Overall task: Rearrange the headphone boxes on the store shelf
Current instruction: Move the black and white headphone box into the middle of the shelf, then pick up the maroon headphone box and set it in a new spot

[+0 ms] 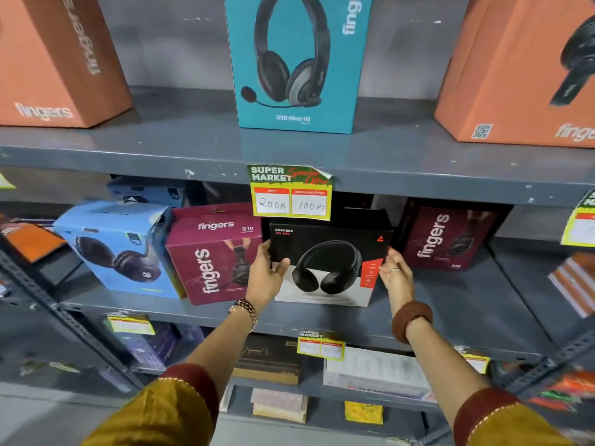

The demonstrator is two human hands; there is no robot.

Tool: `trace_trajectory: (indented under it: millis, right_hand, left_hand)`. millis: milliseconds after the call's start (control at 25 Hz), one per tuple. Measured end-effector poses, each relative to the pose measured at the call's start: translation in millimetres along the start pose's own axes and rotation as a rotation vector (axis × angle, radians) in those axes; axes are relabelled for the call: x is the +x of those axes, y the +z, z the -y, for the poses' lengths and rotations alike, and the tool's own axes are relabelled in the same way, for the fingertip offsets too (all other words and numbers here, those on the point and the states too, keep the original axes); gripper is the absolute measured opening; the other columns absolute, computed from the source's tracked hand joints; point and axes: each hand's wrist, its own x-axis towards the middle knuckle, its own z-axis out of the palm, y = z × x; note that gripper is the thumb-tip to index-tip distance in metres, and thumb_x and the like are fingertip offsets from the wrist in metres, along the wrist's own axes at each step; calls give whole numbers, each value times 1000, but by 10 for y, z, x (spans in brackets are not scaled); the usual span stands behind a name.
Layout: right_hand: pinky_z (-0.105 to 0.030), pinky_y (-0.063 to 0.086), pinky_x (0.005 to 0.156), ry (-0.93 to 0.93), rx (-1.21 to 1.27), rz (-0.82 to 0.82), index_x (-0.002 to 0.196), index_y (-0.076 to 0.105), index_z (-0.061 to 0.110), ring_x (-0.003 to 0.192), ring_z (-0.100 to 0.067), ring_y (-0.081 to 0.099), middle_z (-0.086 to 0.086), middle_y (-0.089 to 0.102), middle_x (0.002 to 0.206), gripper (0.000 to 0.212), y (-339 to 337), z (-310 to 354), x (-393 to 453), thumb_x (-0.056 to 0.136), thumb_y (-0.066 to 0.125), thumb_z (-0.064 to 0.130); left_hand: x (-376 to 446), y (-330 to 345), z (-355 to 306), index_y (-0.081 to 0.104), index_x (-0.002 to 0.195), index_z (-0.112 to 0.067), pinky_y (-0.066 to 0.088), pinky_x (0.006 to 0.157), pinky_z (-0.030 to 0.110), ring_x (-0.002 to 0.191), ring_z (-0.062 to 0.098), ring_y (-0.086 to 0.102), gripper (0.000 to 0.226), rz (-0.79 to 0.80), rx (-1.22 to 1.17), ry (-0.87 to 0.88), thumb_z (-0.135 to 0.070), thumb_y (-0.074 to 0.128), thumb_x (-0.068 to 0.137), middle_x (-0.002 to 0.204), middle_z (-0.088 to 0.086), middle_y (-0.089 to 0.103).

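A black and white headphone box [328, 265] stands upright on the middle shelf [450, 313], facing me. My left hand [265, 273] grips its left edge, thumb across the front. On the opposite edge rests my right hand [397, 275], fingers curled around it. Left of it stands a maroon fingers box [209, 255], touching my left hand, and further left a tilted light blue box [119, 246]. Another maroon fingers box [447, 236] sits to the right, set further back.
On the upper shelf stand a teal headset box [296, 59] and orange boxes at left [54, 56] and right [515, 69]. A yellow price tag [291, 194] hangs over the held box's top. A gap lies between the held box and the right maroon box.
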Motion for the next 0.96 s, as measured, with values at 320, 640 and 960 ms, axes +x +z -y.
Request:
trace_trajectory:
  millis: [320, 640, 960]
  right_hand:
    - [-33, 34, 101, 84, -396, -92, 122, 44, 3, 120, -29, 46, -17, 47, 125, 40, 414, -521, -704, 82, 49, 2]
    - [-31, 27, 111, -76, -354, 475, 142, 28, 9, 139, -24, 31, -10, 31, 151, 54, 1761, -76, -1184, 91, 47, 6]
    - [-32, 20, 114, -114, -374, 412, 148, 3, 11, 143, -23, 21, -7, 15, 157, 73, 2132, 185, -1093, 92, 48, 28]
  left_hand:
    - [-311, -416, 534, 53, 122, -10, 45, 98, 19, 120, 23, 58, 33, -163, -236, -32, 1, 51, 91, 118, 2, 61]
    - [-301, -1430, 426, 45, 129, -11, 43, 102, 35, 121, 22, 48, 35, -563, -223, 8, -7, 43, 94, 135, 11, 50]
    - [-201, -1464, 211, 37, 141, -17, 40, 108, 43, 123, 23, 52, 52, -330, -263, -170, -43, 36, 97, 138, 6, 51]
